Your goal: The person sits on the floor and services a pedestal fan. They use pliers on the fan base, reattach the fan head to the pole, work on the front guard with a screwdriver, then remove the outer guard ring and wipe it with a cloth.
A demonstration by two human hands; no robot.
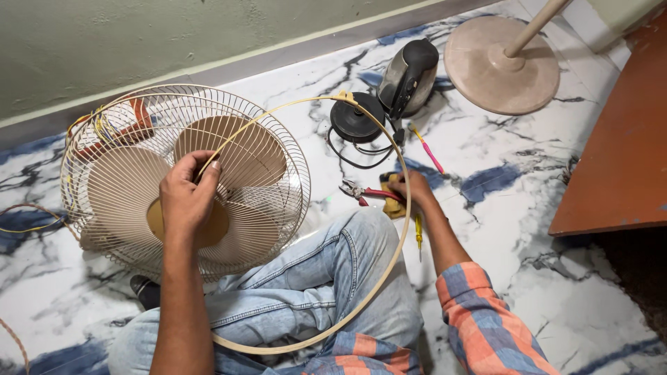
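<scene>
A beige fan with a wire guard and beige blades lies on the marble floor at the left. My left hand rests on the blades near the hub, fingers curled around the thin beige guard ring that loops over my knee. My right hand is closed on red-handled pliers on the floor to the right of my knee.
A yellow screwdriver and a pink one lie near my right hand. A kettle and its black base stand behind them. A round fan stand is at the back right, a brown board at the right.
</scene>
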